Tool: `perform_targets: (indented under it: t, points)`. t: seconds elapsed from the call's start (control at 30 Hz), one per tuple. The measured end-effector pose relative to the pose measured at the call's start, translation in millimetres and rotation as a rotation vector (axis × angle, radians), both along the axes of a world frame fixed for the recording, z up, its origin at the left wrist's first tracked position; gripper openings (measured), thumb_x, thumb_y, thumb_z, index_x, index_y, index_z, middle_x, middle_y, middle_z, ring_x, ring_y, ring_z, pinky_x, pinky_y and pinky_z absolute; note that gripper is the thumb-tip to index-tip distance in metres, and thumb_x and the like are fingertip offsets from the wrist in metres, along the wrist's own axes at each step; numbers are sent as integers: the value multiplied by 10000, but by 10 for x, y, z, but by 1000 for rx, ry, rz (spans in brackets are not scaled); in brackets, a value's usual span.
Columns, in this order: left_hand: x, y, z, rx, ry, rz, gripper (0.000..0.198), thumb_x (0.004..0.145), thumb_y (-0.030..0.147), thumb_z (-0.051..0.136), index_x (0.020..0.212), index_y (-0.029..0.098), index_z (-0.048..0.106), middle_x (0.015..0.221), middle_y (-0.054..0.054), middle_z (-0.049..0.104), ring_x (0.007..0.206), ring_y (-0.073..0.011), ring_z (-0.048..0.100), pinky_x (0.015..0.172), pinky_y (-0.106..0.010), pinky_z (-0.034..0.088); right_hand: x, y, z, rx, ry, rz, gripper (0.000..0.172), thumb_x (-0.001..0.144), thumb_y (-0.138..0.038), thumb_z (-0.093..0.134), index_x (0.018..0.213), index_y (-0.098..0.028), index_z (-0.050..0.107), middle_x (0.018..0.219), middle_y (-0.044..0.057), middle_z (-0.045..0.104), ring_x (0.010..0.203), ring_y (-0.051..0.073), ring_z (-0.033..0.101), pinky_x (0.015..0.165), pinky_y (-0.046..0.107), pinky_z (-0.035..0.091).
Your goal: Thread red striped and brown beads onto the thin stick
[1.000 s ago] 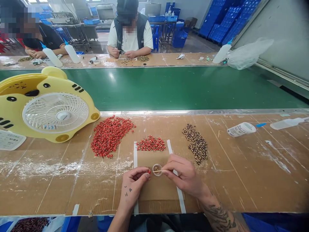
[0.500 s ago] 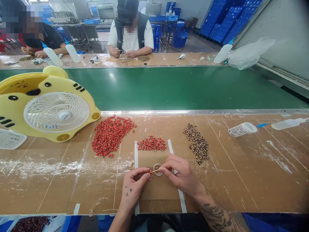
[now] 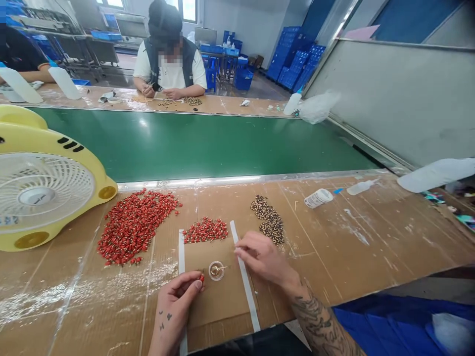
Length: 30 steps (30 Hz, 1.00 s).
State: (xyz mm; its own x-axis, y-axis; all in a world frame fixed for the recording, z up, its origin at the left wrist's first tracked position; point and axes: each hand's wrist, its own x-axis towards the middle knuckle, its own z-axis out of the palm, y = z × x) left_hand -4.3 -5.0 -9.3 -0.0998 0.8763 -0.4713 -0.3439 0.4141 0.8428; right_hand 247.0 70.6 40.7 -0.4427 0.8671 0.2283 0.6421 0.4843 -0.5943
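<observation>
My left hand (image 3: 177, 302) pinches a small red bead-like piece (image 3: 201, 278) between thumb and fingertips, over the brown card (image 3: 218, 311). Just right of it sits a small clear round cup (image 3: 211, 267) with amber-looking contents. A thin wooden stick (image 3: 221, 268) rests in this cup, its end over the rim. My right hand (image 3: 261, 257) hovers by the white tape strip at the card's right side, its fingers loosely bent and apart, with nothing visible in them. Beyond that hand lies a pile of dark-and-tan small pieces (image 3: 267, 217). A smaller heap of red pieces (image 3: 206, 230) lies at the card's far end.
A large red pile (image 3: 135, 227) lies left, beside a yellow fan (image 3: 79, 190). To the right are a white bottle (image 3: 318, 198) and a squeeze bottle (image 3: 359, 187). A green belt (image 3: 208, 143) runs across, with a co-worker (image 3: 168, 69) seated beyond it.
My right hand has let go of the stick, which now rests in the cup, and has moved away towards the dark pile. The view has turned right. My left hand still holds the red piece.
</observation>
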Motion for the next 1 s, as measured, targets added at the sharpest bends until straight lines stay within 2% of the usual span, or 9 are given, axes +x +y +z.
perform_targets:
  t: [0.07, 0.13, 0.27, 0.53, 0.8, 0.9, 1.0]
  points:
    - [0, 10, 21, 11, 17, -2, 328, 600, 395, 909, 824, 172, 821, 770, -73, 811, 693, -200, 728, 676, -247, 577, 239, 106, 35, 6, -80, -113, 146, 963, -199, 569, 922, -176, 708, 864, 54, 692, 842, 201, 620, 791, 330, 478]
    - [3, 19, 47, 20, 37, -10, 337, 589, 405, 912, 814, 171, 822, 753, -71, 807, 681, -202, 726, 669, -249, 579, 463, 220, 57, -7, -248, -194, 141, 929, -149, 583, 956, -166, 720, 932, 78, 700, 923, 231, 617, 855, 368, 480]
    - [5, 23, 75, 17, 63, -18, 338, 587, 420, 910, 805, 177, 822, 742, -71, 805, 677, -200, 724, 659, -240, 576, 688, 372, 23, -59, -403, -212, 138, 894, -140, 610, 921, -167, 743, 888, 83, 681, 920, 253, 613, 846, 381, 487]
    - [-10, -6, -14, 56, 31, -26, 287, 640, 385, 897, 826, 181, 819, 790, -64, 807, 696, -178, 716, 684, -224, 571, 607, 403, -37, -88, -423, -210, 182, 890, -92, 570, 828, -166, 724, 858, 68, 681, 890, 232, 617, 816, 346, 480]
    - [-4, -6, 11, 57, 56, -38, 304, 642, 406, 886, 825, 174, 814, 777, -65, 798, 704, -202, 715, 689, -255, 577, 634, 389, -53, -65, -384, -172, 183, 895, -68, 542, 807, -156, 676, 868, 72, 651, 870, 232, 588, 802, 357, 477]
    - [-2, -2, 17, 63, 73, -42, 307, 647, 411, 880, 830, 173, 814, 788, -70, 797, 719, -208, 717, 694, -257, 577, 568, 347, -11, -61, -356, -128, 153, 902, -85, 576, 836, -166, 687, 893, 65, 657, 903, 225, 588, 838, 352, 475]
    - [0, 5, 20, 62, 86, -38, 327, 634, 426, 882, 822, 167, 815, 783, -75, 795, 714, -214, 717, 688, -262, 577, 460, 288, 51, -75, -326, -20, 138, 892, -86, 609, 895, -184, 707, 926, 54, 671, 921, 214, 597, 854, 339, 474]
